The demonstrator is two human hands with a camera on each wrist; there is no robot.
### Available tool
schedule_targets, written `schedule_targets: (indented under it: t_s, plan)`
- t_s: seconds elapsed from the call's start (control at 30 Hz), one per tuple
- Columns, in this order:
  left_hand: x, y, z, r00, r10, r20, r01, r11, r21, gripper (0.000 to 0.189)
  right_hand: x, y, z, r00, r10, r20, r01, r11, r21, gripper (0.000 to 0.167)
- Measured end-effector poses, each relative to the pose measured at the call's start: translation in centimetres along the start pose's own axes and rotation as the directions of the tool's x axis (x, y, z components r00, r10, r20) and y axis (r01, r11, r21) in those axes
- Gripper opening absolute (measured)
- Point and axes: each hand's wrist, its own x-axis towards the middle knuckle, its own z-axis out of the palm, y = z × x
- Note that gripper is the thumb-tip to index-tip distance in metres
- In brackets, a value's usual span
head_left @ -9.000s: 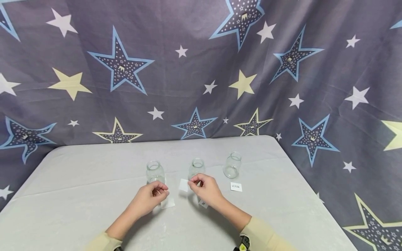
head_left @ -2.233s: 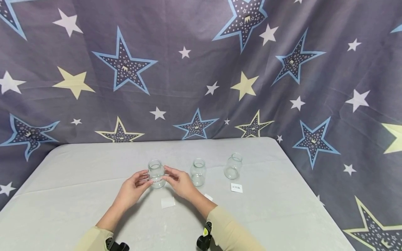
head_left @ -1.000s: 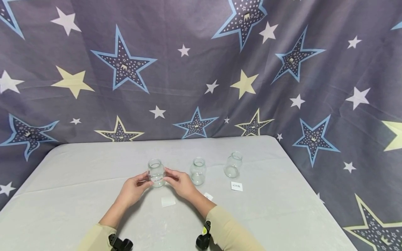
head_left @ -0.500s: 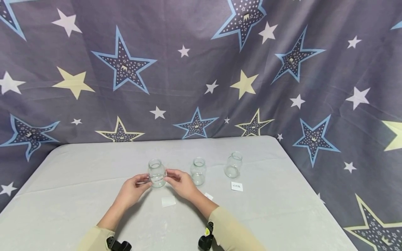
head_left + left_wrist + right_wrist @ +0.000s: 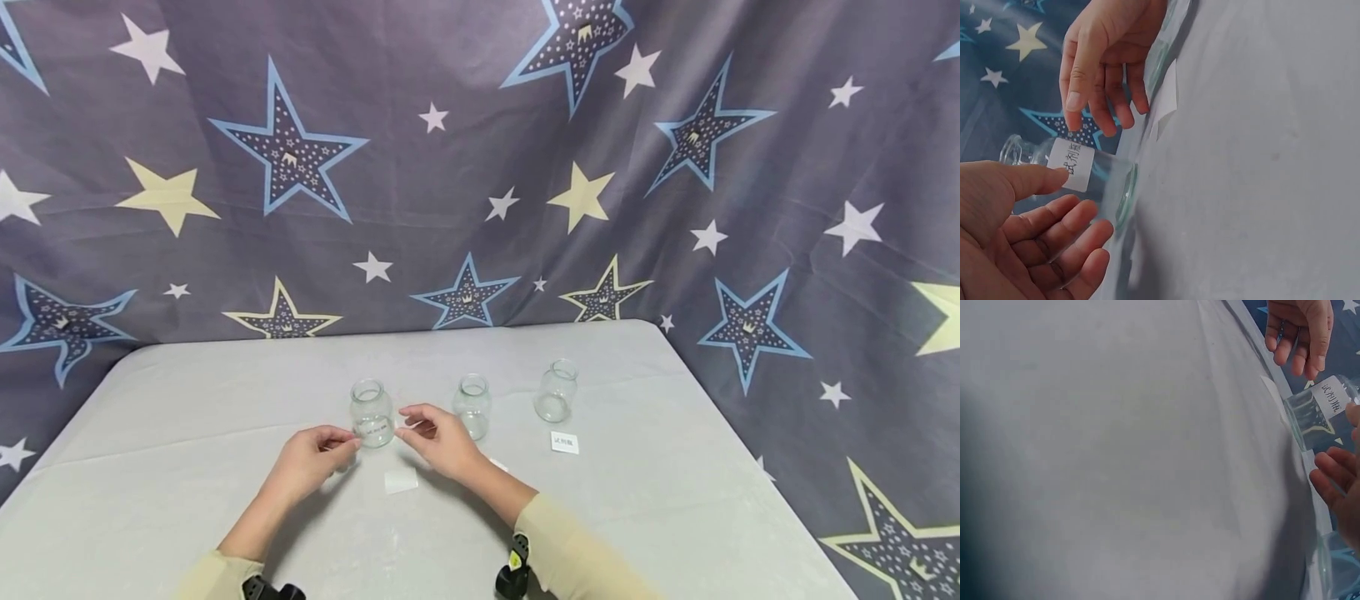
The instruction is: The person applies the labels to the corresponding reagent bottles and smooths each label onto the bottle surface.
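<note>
A clear glass jar (image 5: 371,407) stands upright at the left of a row of three. On its front sits a white label (image 5: 1071,165) with black handwritten characters. My left hand (image 5: 311,461) is beside the jar's left side, fingers loose; its thumb overlaps the label's edge in the left wrist view, and I cannot tell whether it touches. My right hand (image 5: 442,439) is just off the jar's right side, fingers relaxed and holding nothing. In the right wrist view the right hand (image 5: 1344,487) and left hand (image 5: 1300,331) flank the labelled jar.
To the right stand a middle jar (image 5: 472,408) and a right jar (image 5: 556,392). A label with writing (image 5: 565,442) lies before the right jar. A blank white slip (image 5: 401,481) lies before the left jar. Another slip (image 5: 498,465) is partly hidden by the right forearm.
Nine seconds ago my right hand held a white slip before the middle jar. Then both hands held the left jar at its sides. Now the hands have drawn apart from it, the label on its front.
</note>
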Motion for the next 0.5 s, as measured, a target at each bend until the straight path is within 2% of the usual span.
schedule_targets:
  t_s: [0.23,0.5]
  plan:
    - [-0.7,1.4,0.8,0.998,0.051,0.048,-0.050,0.998,-0.023,0.023,-0.7,-0.2,-1.1,0.998,-0.040,0.044,0.042,0.999,-0.033,0.027]
    - [-0.6,2.4,2.1,0.990,0.114,0.083,-0.111,0.993,-0.042,0.017,-1.7,-0.1,-2.7,0.996,-0.047,0.071,0.051,0.997,-0.052,0.025]
